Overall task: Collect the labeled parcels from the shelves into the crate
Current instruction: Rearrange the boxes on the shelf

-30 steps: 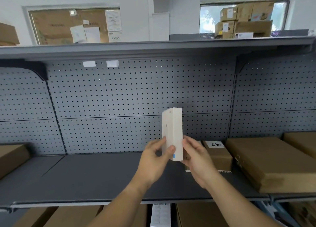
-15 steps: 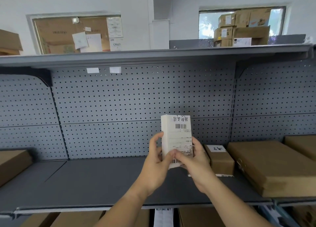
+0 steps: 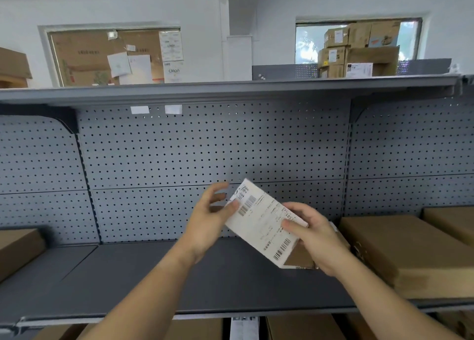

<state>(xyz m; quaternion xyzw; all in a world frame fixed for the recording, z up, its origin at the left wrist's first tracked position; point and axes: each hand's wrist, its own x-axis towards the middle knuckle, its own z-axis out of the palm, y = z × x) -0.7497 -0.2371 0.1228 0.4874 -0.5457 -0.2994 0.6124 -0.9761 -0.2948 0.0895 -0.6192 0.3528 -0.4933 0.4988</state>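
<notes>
We have one view only, worn on the head (wide-angle, so straight edges bow). It faces the pegboard (image 3: 205,155) squarely from close by, looking slightly down onto the shelf (image 3: 115,268); the parcel (image 3: 261,224) sits near, centre-right.

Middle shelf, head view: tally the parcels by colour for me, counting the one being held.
White parcel, in the right hand's grip: 1
Brown boxes on the shelf: 4 (far left, small one behind the right hand, large one, far right)
Total: 5
</notes>
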